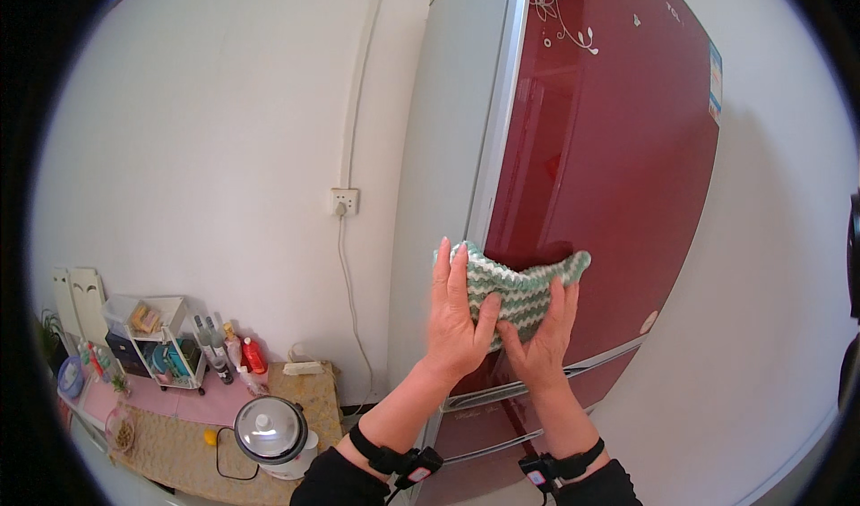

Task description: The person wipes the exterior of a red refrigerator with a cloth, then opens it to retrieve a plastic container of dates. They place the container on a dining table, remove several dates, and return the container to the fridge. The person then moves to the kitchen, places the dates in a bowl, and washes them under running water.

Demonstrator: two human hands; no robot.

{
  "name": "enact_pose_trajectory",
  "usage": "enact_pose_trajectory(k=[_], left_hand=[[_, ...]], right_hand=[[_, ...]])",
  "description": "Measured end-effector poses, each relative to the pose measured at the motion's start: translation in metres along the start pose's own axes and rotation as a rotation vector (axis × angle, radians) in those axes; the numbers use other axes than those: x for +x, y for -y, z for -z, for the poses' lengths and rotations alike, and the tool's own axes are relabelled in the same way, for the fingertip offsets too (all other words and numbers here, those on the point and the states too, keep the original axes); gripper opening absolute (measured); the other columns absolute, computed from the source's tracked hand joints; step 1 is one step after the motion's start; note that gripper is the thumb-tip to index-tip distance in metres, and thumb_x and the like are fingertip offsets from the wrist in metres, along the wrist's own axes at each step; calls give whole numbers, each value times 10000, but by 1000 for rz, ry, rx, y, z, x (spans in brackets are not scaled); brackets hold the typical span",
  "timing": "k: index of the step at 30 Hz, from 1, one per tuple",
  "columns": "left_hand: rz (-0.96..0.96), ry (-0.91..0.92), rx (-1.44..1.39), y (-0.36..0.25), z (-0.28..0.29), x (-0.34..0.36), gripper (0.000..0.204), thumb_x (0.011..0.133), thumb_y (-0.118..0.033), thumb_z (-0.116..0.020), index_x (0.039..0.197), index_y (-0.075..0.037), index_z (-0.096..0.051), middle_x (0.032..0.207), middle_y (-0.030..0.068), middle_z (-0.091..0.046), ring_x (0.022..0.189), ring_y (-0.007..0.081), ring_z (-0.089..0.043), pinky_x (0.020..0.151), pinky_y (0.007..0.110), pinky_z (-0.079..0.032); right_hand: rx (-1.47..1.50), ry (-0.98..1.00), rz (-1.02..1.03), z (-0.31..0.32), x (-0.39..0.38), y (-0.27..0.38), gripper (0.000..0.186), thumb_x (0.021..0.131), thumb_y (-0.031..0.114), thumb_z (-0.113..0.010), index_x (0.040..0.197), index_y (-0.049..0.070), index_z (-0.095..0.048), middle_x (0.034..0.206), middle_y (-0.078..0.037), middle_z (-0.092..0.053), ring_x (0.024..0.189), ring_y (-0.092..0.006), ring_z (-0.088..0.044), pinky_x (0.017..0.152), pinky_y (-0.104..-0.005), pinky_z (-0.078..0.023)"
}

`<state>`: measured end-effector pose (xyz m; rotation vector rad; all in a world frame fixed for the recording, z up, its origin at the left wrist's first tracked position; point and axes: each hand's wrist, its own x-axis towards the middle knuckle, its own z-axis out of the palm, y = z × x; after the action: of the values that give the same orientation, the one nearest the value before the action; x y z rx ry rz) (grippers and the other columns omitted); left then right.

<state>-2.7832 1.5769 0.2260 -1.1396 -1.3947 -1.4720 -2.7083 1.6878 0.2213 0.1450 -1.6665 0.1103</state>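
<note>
A green and white striped cloth (521, 304) is held up before the glossy dark red door of a refrigerator (618, 166). At the cloth's left end, my left hand (455, 329) grips it between the thumb and the raised fingers. My right hand (543, 343) pinches its right part, and one corner sticks out past the fingertips. The cloth sags a little along its top edge between the hands. Whether it touches the door, I cannot tell.
At lower left, a table (179, 457) carries a rice cooker (270, 430), a small white rack (161, 345), several bottles (213, 340) and a red bottle (254, 355). A cord (348, 282) hangs from a wall socket (344, 202) left of the refrigerator.
</note>
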Motion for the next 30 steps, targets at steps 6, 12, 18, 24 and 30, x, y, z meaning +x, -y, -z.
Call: enact_pose_trajectory(k=[6, 12, 18, 24, 30], left_hand=[[26, 2, -165, 8, -6, 1, 567, 831, -80, -498, 1294, 95, -222, 1334, 309, -231, 1227, 440, -278, 999, 427, -255], [-33, 52, -46, 17, -2, -42, 576, 774, 3, -482, 1270, 129, -217, 1311, 345, -227, 1205, 480, -280, 1000, 444, -249], [-82, 57, 54, 26, -3, -83, 586, 720, 36, -492, 1251, 103, -254, 1298, 366, -217, 1179, 504, -300, 978, 460, -284], [-173, 54, 288, 9, -3, -64, 527, 707, 0, -516, 1201, 99, -359, 1281, 381, -222, 1128, 523, -338, 936, 481, -326], [-190, 193, 850, -23, -18, -24, 526, 716, -133, -537, 1195, 57, -431, 1309, 320, -252, 1164, 543, -251, 947, 593, -215]], right_hand=[[-216, 4, 39, -21, 8, -12, 504, 814, 393, -501, 1225, 103, -470, 1338, -269, -229, 1250, -438, -203, 993, -566, -124], [-124, 15, 124, -30, -40, -16, 356, 802, 284, -473, 1113, 120, -524, 1227, -199, -373, 1189, -375, -305, 981, -544, -158], [-43, 116, 253, -28, -88, -22, 308, 728, 197, -554, 999, 72, -478, 1154, -200, -412, 1137, -391, -354, 960, -563, -194], [-56, 145, 324, -19, -62, -34, 281, 706, 267, -583, 934, 110, -535, 1104, -157, -465, 1094, -336, -419, 945, -571, -218], [-102, 44, 230, -6, -23, -56, 256, 728, 302, -573, 922, 145, -517, 1087, -117, -507, 1079, -293, -453, 969, -591, -175]])
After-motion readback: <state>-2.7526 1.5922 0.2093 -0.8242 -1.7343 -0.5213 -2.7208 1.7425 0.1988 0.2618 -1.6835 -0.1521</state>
